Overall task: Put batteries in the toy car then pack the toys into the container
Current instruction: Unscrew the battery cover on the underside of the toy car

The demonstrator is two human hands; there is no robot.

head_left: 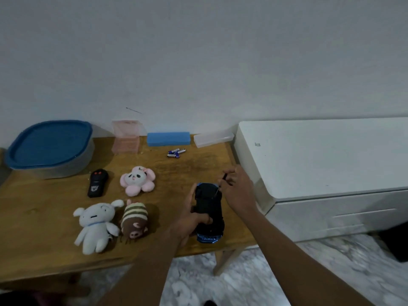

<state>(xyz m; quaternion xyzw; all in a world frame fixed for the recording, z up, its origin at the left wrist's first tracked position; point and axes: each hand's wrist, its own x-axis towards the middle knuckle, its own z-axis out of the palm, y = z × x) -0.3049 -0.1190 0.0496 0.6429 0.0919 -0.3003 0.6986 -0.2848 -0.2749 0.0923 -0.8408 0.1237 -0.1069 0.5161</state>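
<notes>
1. A white cabinet (320,160) stands just beside the right end of the wooden table (44,217).
2. The container (49,149), grey with its blue lid on, sits at the table's far left corner.
3. The toy car (209,208) lies underside up near the right front edge. The left hand (194,219) grips its side with curled fingers.
4. A white plush (97,224), a striped plush (133,219) and a pink plush (136,180) lie left of the car.
5. A black remote (97,183) lies beside the pink plush.
6. The batteries (176,152) lie heaped near the back, before a blue box (168,138).
7. The right hand (239,191) pinches a thin screwdriver (220,184), its tip on the car's underside.
</notes>
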